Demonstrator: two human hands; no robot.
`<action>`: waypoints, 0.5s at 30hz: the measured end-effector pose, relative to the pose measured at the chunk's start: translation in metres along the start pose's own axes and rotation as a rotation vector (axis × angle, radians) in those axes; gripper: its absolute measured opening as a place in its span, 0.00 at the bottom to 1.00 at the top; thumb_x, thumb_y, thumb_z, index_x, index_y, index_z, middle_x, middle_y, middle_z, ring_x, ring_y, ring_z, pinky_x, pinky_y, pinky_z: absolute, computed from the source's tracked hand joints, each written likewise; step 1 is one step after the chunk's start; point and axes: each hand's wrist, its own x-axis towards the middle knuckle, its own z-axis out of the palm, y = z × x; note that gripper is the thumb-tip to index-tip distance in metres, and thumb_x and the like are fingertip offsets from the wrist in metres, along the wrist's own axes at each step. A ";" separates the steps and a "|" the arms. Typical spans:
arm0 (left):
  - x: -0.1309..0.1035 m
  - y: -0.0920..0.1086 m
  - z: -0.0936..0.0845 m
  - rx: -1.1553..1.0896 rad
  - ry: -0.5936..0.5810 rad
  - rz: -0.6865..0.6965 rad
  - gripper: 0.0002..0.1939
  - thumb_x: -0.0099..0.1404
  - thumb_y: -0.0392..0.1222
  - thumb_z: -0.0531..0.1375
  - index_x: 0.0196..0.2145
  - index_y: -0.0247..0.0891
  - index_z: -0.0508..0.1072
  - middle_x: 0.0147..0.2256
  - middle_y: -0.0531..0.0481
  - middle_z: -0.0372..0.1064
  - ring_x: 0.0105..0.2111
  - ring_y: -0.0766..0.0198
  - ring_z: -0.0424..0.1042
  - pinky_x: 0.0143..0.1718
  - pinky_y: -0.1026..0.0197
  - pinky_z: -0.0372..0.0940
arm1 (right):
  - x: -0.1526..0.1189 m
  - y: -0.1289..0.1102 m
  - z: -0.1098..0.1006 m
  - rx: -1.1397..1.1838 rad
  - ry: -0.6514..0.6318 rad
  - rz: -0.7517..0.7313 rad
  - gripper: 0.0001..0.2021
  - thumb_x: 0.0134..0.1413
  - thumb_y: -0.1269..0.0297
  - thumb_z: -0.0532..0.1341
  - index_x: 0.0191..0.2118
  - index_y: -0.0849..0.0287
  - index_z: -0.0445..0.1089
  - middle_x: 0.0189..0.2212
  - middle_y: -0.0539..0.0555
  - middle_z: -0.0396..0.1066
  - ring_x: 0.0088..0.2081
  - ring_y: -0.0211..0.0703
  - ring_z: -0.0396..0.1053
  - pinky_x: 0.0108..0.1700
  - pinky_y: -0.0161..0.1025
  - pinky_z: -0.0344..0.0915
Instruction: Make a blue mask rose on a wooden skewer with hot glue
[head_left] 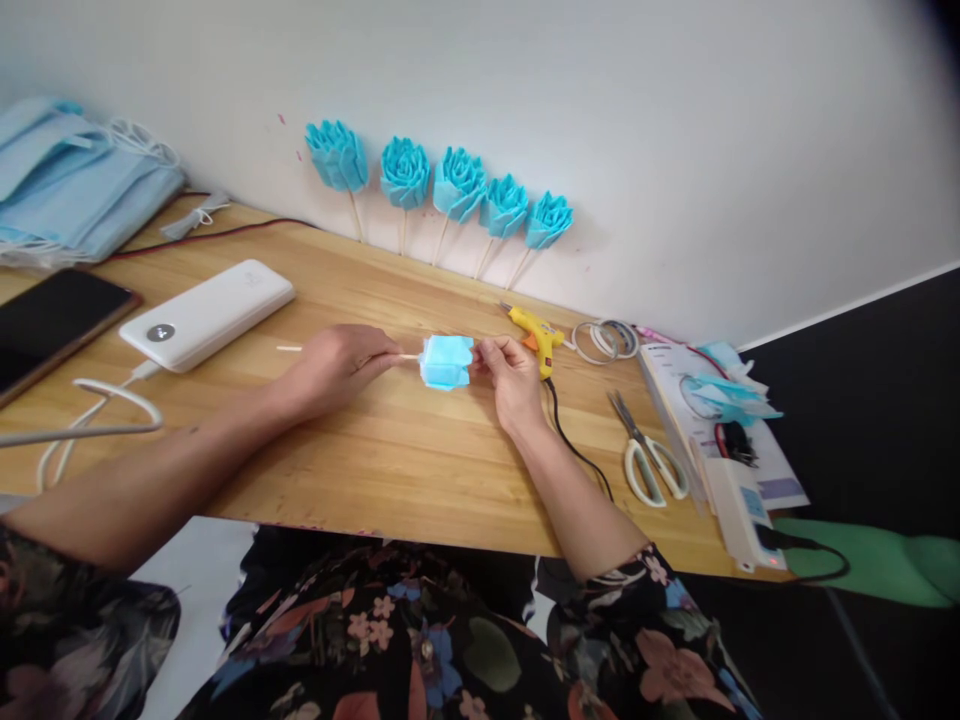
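A light blue flower (447, 361), made of a fabric-like material, lies sideways between my hands just above the table. Its thin wooden stick passes through my left hand (341, 365), which is closed around it, and the stick's end pokes out on the far side. My right hand (510, 375) is at the flower's right end, thumb and fingers pinched at the petal edge. Exactly what sits between those fingertips is partly hidden. Just beyond my right hand lies a yellow hot glue gun (536, 332), its black cord running toward the front edge.
Several finished blue flowers on sticks (405, 175) lean against the wall. Scissors (645, 450), tape rolls (604, 340), a booklet (679, 385) with blue scraps and a power strip (746, 520) lie right. Leftward are a white power bank (217, 312), a phone (56, 325) and stacked face masks (82, 190).
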 end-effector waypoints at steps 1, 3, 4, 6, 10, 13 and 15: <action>0.000 0.000 0.000 -0.001 0.009 0.009 0.23 0.81 0.54 0.51 0.40 0.38 0.79 0.35 0.44 0.80 0.35 0.59 0.77 0.37 0.62 0.63 | 0.000 -0.001 0.000 0.008 0.007 0.000 0.23 0.46 0.39 0.72 0.28 0.54 0.72 0.26 0.48 0.74 0.29 0.39 0.69 0.33 0.37 0.68; 0.000 -0.001 0.001 -0.006 0.026 0.028 0.22 0.80 0.54 0.52 0.38 0.38 0.79 0.34 0.45 0.79 0.34 0.59 0.76 0.37 0.61 0.63 | 0.000 -0.002 0.001 0.038 0.007 -0.004 0.22 0.47 0.40 0.72 0.28 0.55 0.72 0.26 0.48 0.74 0.28 0.38 0.68 0.33 0.37 0.68; 0.000 -0.001 0.002 -0.012 0.031 0.036 0.22 0.80 0.54 0.53 0.38 0.38 0.79 0.33 0.45 0.79 0.34 0.59 0.76 0.37 0.61 0.63 | -0.001 -0.003 0.001 0.056 0.005 -0.005 0.21 0.47 0.41 0.72 0.29 0.55 0.73 0.26 0.48 0.74 0.28 0.37 0.68 0.33 0.37 0.68; 0.000 -0.002 0.004 -0.040 0.045 0.049 0.21 0.80 0.52 0.54 0.37 0.38 0.79 0.32 0.46 0.78 0.33 0.59 0.76 0.36 0.61 0.63 | 0.000 -0.003 0.000 0.086 0.004 -0.004 0.20 0.48 0.42 0.73 0.29 0.55 0.73 0.26 0.48 0.74 0.27 0.36 0.67 0.33 0.36 0.67; 0.001 0.001 0.003 -0.191 0.122 0.047 0.14 0.78 0.48 0.57 0.40 0.39 0.80 0.36 0.46 0.80 0.35 0.60 0.77 0.38 0.61 0.67 | 0.001 0.000 -0.002 0.078 0.000 -0.007 0.20 0.49 0.42 0.72 0.29 0.55 0.73 0.27 0.48 0.74 0.27 0.36 0.67 0.32 0.36 0.67; 0.002 0.003 0.000 -0.278 0.181 0.039 0.10 0.76 0.45 0.59 0.41 0.39 0.78 0.36 0.47 0.79 0.36 0.61 0.78 0.41 0.60 0.70 | 0.002 0.003 -0.002 0.052 0.005 -0.013 0.20 0.51 0.42 0.71 0.30 0.55 0.73 0.29 0.50 0.75 0.29 0.37 0.68 0.31 0.37 0.68; 0.001 0.002 -0.002 -0.286 0.238 0.047 0.10 0.76 0.43 0.58 0.40 0.38 0.77 0.35 0.47 0.78 0.36 0.61 0.77 0.43 0.59 0.70 | 0.002 0.003 -0.002 0.067 0.011 -0.013 0.20 0.50 0.41 0.71 0.31 0.55 0.73 0.30 0.51 0.75 0.31 0.39 0.70 0.31 0.37 0.68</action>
